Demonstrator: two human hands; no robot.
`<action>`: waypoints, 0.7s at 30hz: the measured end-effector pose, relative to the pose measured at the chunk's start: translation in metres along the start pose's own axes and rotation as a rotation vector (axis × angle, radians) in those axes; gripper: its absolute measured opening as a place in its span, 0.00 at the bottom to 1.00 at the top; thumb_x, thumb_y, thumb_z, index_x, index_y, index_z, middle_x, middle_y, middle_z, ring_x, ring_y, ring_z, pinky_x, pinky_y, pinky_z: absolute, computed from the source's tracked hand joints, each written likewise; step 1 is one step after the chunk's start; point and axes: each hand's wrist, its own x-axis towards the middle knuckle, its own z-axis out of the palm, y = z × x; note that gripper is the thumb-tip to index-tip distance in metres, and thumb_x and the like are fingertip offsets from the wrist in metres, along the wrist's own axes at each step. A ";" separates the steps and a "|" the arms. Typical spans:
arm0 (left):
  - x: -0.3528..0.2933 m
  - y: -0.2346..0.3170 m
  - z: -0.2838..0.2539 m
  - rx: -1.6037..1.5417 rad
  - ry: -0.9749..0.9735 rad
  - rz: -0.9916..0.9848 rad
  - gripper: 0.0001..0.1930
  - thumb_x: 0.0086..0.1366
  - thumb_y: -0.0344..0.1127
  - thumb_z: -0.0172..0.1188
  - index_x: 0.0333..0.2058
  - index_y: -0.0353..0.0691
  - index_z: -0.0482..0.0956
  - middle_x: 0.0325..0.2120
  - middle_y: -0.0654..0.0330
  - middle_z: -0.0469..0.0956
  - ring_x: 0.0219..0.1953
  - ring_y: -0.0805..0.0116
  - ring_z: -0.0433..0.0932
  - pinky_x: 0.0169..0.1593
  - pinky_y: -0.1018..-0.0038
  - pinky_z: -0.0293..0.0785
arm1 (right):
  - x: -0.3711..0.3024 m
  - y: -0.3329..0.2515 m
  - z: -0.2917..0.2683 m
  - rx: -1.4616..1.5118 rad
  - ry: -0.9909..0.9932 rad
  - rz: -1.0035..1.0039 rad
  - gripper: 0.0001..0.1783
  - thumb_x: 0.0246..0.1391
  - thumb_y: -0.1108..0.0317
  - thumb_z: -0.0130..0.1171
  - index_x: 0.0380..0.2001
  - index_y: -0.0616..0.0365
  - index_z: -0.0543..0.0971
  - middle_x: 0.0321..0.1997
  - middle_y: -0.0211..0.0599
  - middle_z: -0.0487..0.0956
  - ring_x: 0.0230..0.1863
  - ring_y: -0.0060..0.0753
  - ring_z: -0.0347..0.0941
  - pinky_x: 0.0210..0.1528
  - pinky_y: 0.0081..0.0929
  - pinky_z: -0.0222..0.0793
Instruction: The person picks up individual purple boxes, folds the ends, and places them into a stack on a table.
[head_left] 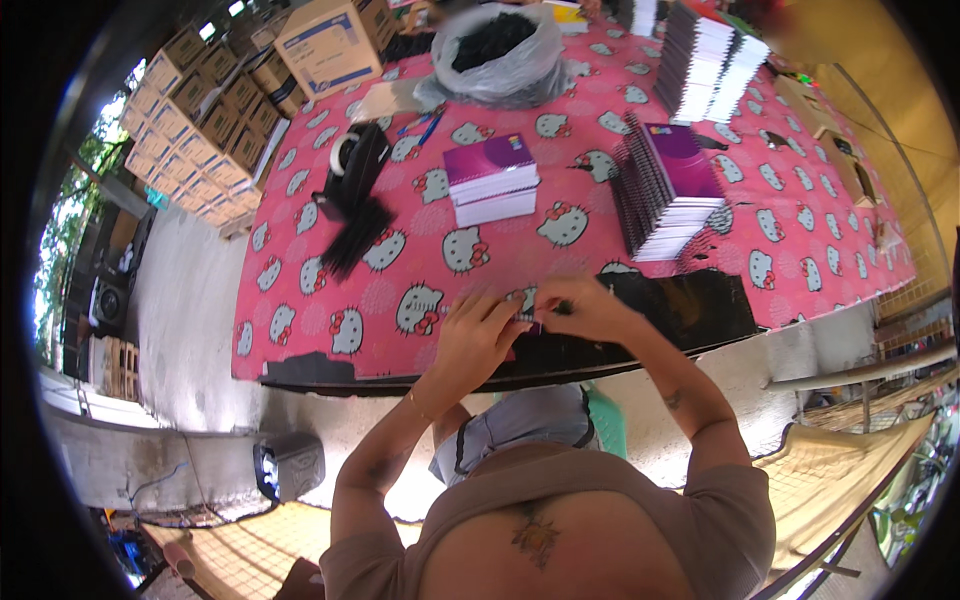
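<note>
At the near table edge, my left hand [478, 325] has its fingers closed over a narrow purple and white thing [527, 318] that looks like a notebook's edge, mostly hidden by the hands. My right hand [582, 308] is beside it, its fingers pinched around a small dark piece [562, 308] too small to name. Ahead of the hands stands a short stack of purple notebooks [491, 180]. To the right is a taller stack of purple notebooks [668, 190] with dark spiral bindings. Black strands or coils [355, 238] lie in a bundle at left.
A black tape dispenser [352, 170] and blue pens [431, 127] lie at left. Farther back are a plastic bag of black material [500, 85], a carton [330, 48] and tall notebook stacks [690, 65]. The pink printed tablecloth [390, 290] shows a torn black patch [690, 310] near the front edge.
</note>
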 end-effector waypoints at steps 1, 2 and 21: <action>0.000 0.001 0.000 0.007 -0.016 -0.005 0.14 0.58 0.31 0.65 0.44 0.39 0.79 0.34 0.57 0.77 0.39 0.53 0.77 0.50 0.57 0.71 | -0.001 -0.003 0.005 -0.101 0.087 0.005 0.05 0.52 0.76 0.64 0.33 0.62 0.79 0.31 0.37 0.80 0.34 0.32 0.80 0.40 0.28 0.76; -0.001 0.003 -0.002 0.019 -0.029 -0.012 0.14 0.58 0.31 0.65 0.44 0.38 0.79 0.34 0.57 0.76 0.41 0.52 0.76 0.52 0.57 0.71 | -0.001 -0.007 0.013 -0.200 0.172 0.006 0.06 0.51 0.76 0.64 0.34 0.62 0.78 0.31 0.39 0.79 0.33 0.34 0.80 0.39 0.29 0.76; 0.245 0.022 0.089 -0.498 0.126 0.527 0.15 0.58 0.16 0.54 0.43 0.35 0.80 0.49 0.49 0.80 0.60 0.50 0.75 0.58 0.64 0.76 | -0.056 -0.022 -0.181 -0.165 0.697 0.242 0.45 0.48 0.63 0.76 0.65 0.70 0.66 0.58 0.48 0.77 0.58 0.33 0.73 0.61 0.30 0.68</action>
